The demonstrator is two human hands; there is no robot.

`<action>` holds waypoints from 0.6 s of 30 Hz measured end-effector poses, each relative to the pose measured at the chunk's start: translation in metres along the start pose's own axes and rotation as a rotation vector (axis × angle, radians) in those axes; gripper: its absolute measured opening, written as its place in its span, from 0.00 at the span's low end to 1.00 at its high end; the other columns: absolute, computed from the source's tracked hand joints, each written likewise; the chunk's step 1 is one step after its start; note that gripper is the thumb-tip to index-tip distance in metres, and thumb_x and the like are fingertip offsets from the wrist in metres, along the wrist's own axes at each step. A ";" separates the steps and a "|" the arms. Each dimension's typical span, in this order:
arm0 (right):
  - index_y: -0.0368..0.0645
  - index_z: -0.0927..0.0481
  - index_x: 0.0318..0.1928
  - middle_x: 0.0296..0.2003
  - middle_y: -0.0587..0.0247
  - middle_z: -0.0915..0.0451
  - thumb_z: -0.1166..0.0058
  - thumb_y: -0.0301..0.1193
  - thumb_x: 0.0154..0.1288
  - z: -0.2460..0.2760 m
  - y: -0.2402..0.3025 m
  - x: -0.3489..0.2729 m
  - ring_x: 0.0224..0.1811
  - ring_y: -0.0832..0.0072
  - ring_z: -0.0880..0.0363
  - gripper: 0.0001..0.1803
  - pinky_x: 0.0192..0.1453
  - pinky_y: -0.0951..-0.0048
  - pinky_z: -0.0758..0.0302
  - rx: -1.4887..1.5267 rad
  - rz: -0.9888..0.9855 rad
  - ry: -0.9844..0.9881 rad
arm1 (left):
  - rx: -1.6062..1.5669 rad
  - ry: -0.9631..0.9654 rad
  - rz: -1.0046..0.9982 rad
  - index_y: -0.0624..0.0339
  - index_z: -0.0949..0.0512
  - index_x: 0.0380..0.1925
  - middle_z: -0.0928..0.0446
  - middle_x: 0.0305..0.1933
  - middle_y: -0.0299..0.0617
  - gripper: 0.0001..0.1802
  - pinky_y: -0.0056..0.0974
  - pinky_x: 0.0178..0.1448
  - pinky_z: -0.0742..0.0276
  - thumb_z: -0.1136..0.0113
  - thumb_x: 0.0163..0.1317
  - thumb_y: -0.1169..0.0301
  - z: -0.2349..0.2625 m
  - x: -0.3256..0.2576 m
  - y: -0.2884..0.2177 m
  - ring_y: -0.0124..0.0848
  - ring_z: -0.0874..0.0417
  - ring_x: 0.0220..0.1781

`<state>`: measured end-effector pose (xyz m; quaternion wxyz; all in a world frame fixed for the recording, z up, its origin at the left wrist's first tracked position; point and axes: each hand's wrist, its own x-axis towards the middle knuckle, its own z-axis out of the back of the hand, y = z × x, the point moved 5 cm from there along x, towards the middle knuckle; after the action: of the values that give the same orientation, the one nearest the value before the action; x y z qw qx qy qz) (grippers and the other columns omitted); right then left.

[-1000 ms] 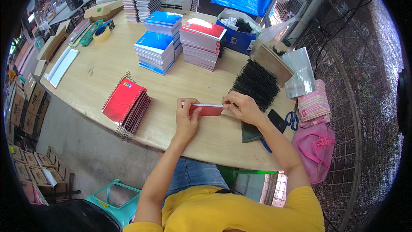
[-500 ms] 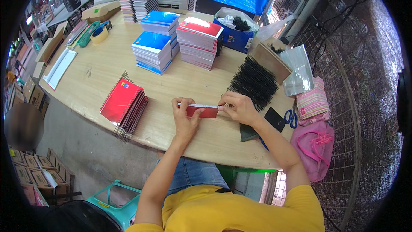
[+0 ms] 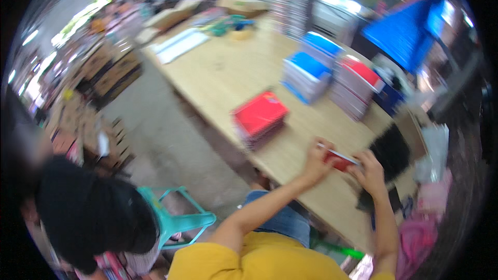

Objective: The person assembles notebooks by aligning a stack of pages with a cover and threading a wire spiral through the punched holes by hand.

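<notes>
Between my hands, above the near right part of the table, is a small red notebook (image 3: 340,162) held with its pale edge up. My left hand (image 3: 317,163) is closed on its left end. The fingers of my right hand (image 3: 369,172) are pinched at its right end; blur hides whether they also hold a coil. A pile of black binding coils (image 3: 389,153) lies just beyond my right hand. To the left of my left hand sits a stack of red spiral notebooks (image 3: 261,116).
Farther back stand blue-covered stacks (image 3: 307,75) and a red-covered stack (image 3: 358,85). Tape and a green tool (image 3: 228,25) lie at the far side. A pink bag (image 3: 417,238) is at the right edge. A person in black (image 3: 93,212) is near a teal stool (image 3: 181,220) on my left.
My view has swung left, so the table appears shifted right and tilted, with blur. The person in black and more of the stool now show. Both hands still hold the red notebook.
</notes>
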<state>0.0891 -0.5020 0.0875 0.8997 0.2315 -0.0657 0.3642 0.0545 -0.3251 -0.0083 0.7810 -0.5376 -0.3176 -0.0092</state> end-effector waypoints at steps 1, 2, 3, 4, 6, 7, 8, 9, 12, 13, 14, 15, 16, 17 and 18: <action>0.42 0.18 0.43 0.39 0.54 0.21 0.35 0.32 0.60 0.001 -0.002 0.001 0.38 0.56 0.20 0.13 0.42 0.60 0.23 0.031 -0.033 -0.047 | 0.011 -0.035 -0.033 0.56 0.22 0.41 0.28 0.47 0.50 0.18 0.50 0.54 0.26 0.26 0.51 0.69 0.001 0.004 -0.003 0.50 0.24 0.49; 0.41 0.19 0.43 0.38 0.54 0.22 0.35 0.29 0.59 -0.003 -0.005 0.002 0.37 0.57 0.20 0.12 0.40 0.61 0.24 0.080 -0.045 -0.016 | 0.014 -0.053 -0.060 0.54 0.22 0.42 0.30 0.48 0.48 0.20 0.50 0.51 0.25 0.24 0.48 0.70 0.006 0.006 -0.006 0.48 0.24 0.49; 0.40 0.19 0.42 0.36 0.54 0.23 0.36 0.26 0.59 -0.008 -0.009 0.001 0.35 0.57 0.21 0.11 0.39 0.61 0.25 0.106 -0.077 0.017 | 0.027 -0.061 -0.048 0.54 0.22 0.41 0.30 0.48 0.48 0.20 0.49 0.52 0.25 0.24 0.48 0.70 0.013 0.008 -0.006 0.48 0.24 0.49; 0.39 0.20 0.41 0.35 0.54 0.24 0.36 0.25 0.58 -0.011 -0.008 0.002 0.34 0.57 0.22 0.11 0.38 0.62 0.25 0.091 0.015 -0.011 | 0.027 -0.062 -0.030 0.55 0.22 0.40 0.30 0.47 0.48 0.20 0.49 0.53 0.26 0.24 0.48 0.69 0.015 0.008 -0.007 0.48 0.24 0.49; 0.38 0.22 0.39 0.33 0.54 0.27 0.35 0.23 0.56 -0.014 0.001 0.008 0.32 0.58 0.23 0.11 0.36 0.62 0.26 0.064 0.180 -0.069 | 0.032 -0.090 -0.030 0.54 0.23 0.40 0.31 0.46 0.48 0.20 0.48 0.53 0.26 0.23 0.48 0.68 0.018 0.003 -0.006 0.48 0.25 0.50; 0.38 0.21 0.38 0.32 0.54 0.26 0.36 0.23 0.57 -0.016 0.002 0.009 0.31 0.58 0.23 0.09 0.36 0.62 0.26 0.087 0.139 -0.076 | 0.035 -0.100 -0.031 0.54 0.23 0.40 0.31 0.46 0.48 0.21 0.48 0.53 0.26 0.23 0.48 0.68 0.019 0.001 -0.004 0.48 0.25 0.49; 0.38 0.21 0.38 0.32 0.55 0.26 0.37 0.23 0.58 -0.016 0.010 0.009 0.31 0.58 0.23 0.08 0.36 0.63 0.27 0.109 0.094 -0.084 | 0.037 -0.107 -0.032 0.54 0.23 0.40 0.31 0.46 0.48 0.21 0.48 0.53 0.26 0.23 0.47 0.68 0.020 0.001 -0.005 0.48 0.25 0.49; 0.37 0.21 0.37 0.31 0.55 0.26 0.37 0.23 0.59 -0.016 0.013 0.010 0.31 0.58 0.23 0.07 0.36 0.63 0.27 0.130 0.045 -0.093 | 0.038 -0.110 -0.034 0.54 0.23 0.40 0.31 0.46 0.48 0.21 0.48 0.53 0.26 0.23 0.47 0.68 0.020 0.001 -0.005 0.48 0.25 0.49; 0.38 0.20 0.38 0.32 0.55 0.24 0.38 0.24 0.60 -0.018 0.006 0.012 0.32 0.57 0.24 0.07 0.38 0.63 0.27 0.128 0.059 -0.057 | 0.033 -0.113 -0.024 0.54 0.23 0.40 0.31 0.47 0.48 0.21 0.49 0.54 0.27 0.23 0.47 0.69 0.021 0.001 -0.004 0.48 0.25 0.49; 0.38 0.20 0.39 0.33 0.54 0.23 0.38 0.25 0.60 -0.016 0.007 0.011 0.33 0.57 0.23 0.08 0.39 0.62 0.27 0.143 0.057 -0.091 | 0.036 -0.116 -0.031 0.54 0.23 0.40 0.31 0.47 0.48 0.21 0.49 0.54 0.27 0.23 0.47 0.69 0.021 0.000 -0.005 0.48 0.25 0.49; 0.38 0.20 0.41 0.34 0.53 0.23 0.37 0.26 0.60 -0.013 0.014 0.013 0.34 0.57 0.23 0.09 0.40 0.61 0.26 0.159 0.053 -0.127 | 0.039 -0.118 -0.039 0.54 0.23 0.40 0.31 0.47 0.48 0.21 0.49 0.54 0.27 0.23 0.47 0.69 0.022 -0.001 -0.006 0.48 0.25 0.50; 0.39 0.20 0.42 0.35 0.52 0.22 0.37 0.27 0.60 -0.010 0.018 0.012 0.35 0.56 0.23 0.10 0.40 0.61 0.26 0.175 0.049 -0.163 | 0.043 -0.119 -0.047 0.54 0.23 0.40 0.31 0.47 0.48 0.21 0.49 0.54 0.27 0.23 0.47 0.69 0.024 -0.001 -0.006 0.48 0.25 0.50; 0.38 0.20 0.43 0.35 0.51 0.22 0.36 0.28 0.59 -0.014 0.015 0.010 0.35 0.56 0.22 0.12 0.41 0.60 0.26 0.099 0.122 -0.131 | 0.049 -0.121 -0.040 0.54 0.23 0.40 0.31 0.48 0.49 0.21 0.49 0.54 0.26 0.23 0.47 0.69 0.026 -0.002 -0.006 0.49 0.25 0.50; 0.38 0.21 0.43 0.36 0.51 0.22 0.35 0.29 0.58 -0.015 0.010 0.009 0.36 0.55 0.22 0.14 0.41 0.59 0.26 0.016 0.194 -0.097 | 0.048 -0.124 -0.031 0.54 0.23 0.40 0.31 0.48 0.49 0.21 0.49 0.54 0.26 0.23 0.47 0.69 0.026 -0.003 -0.006 0.49 0.25 0.50; 0.38 0.21 0.44 0.37 0.50 0.23 0.34 0.30 0.57 -0.016 0.008 0.005 0.37 0.54 0.22 0.16 0.41 0.58 0.26 -0.067 0.261 -0.063 | 0.046 -0.122 -0.023 0.54 0.23 0.40 0.30 0.48 0.49 0.21 0.49 0.54 0.26 0.24 0.47 0.69 0.025 -0.003 -0.007 0.49 0.25 0.50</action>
<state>0.0866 -0.4864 0.0773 0.8494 0.2020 -0.1355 0.4684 0.0372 -0.3083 0.0013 0.7721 -0.5155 -0.3711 0.0218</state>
